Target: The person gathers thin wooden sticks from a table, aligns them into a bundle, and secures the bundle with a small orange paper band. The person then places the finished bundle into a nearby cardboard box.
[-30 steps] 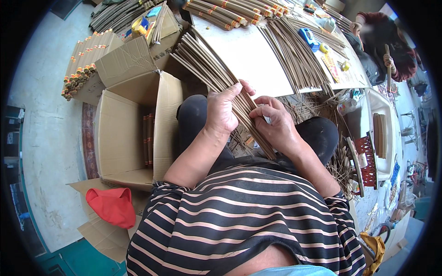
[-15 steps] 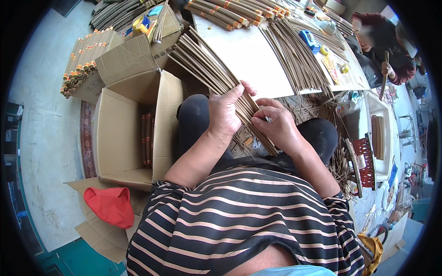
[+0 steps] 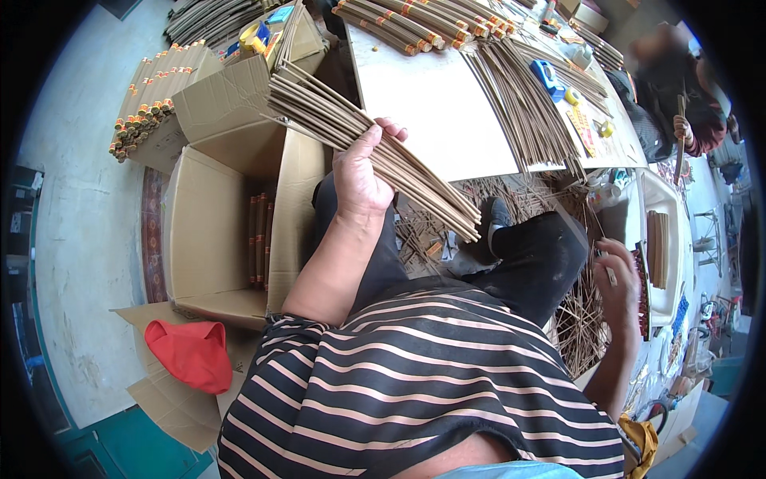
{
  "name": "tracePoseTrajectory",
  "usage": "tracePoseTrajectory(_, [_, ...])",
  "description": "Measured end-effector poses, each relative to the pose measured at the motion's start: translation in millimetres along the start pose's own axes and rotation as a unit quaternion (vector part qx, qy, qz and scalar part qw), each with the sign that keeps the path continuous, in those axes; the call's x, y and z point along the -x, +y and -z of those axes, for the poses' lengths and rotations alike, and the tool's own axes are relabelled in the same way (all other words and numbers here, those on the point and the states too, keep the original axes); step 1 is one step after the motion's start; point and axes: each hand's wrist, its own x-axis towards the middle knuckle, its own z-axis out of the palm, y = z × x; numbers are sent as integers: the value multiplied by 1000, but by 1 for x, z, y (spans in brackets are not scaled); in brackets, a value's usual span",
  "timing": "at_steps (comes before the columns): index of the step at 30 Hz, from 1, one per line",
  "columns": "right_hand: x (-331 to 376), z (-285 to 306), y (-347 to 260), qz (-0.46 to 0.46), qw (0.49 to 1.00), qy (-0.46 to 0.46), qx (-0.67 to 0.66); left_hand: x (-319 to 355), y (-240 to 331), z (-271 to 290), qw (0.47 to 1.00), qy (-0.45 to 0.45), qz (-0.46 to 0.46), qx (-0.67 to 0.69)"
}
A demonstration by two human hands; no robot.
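My left hand grips a thick bundle of thin brown sticks above my knees; the bundle slants from upper left to lower right. My right hand is down at my right side, beside a heap of loose sticks on the floor. It pinches a small thin piece that is too small to identify. A white board lies in front of me with a fan of loose sticks on its right part.
An open cardboard box with a few stick bundles stands at my left. Banded bundles lie at the board's far edge, more bundles at far left. A red cloth lies on flattened cardboard. Another person sits at right.
My right hand has left the bundle and dropped to my right side by the floor heap. My left hand has lifted the bundle a little, holding it alone.
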Motion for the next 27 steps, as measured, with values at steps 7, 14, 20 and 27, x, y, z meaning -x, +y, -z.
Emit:
tracePoseTrajectory(7, [74, 20, 77, -245, 955, -17, 166, 1, -23, -20, 996, -64, 67, 17])
tracePoseTrajectory(14, [-48, -60, -36, -176, 908, -61, -376, 24, -44, -40, 985, -85, 150, -13])
tracePoseTrajectory(20, [-98, -113, -90, -162, 715, -307, -607, 32, -40, -31, 979, -83, 179, -45])
tracePoseTrajectory(27, [-89, -123, -85, -243, 579, -291, -722, 37, -37, -25, 970, -89, 223, -22])
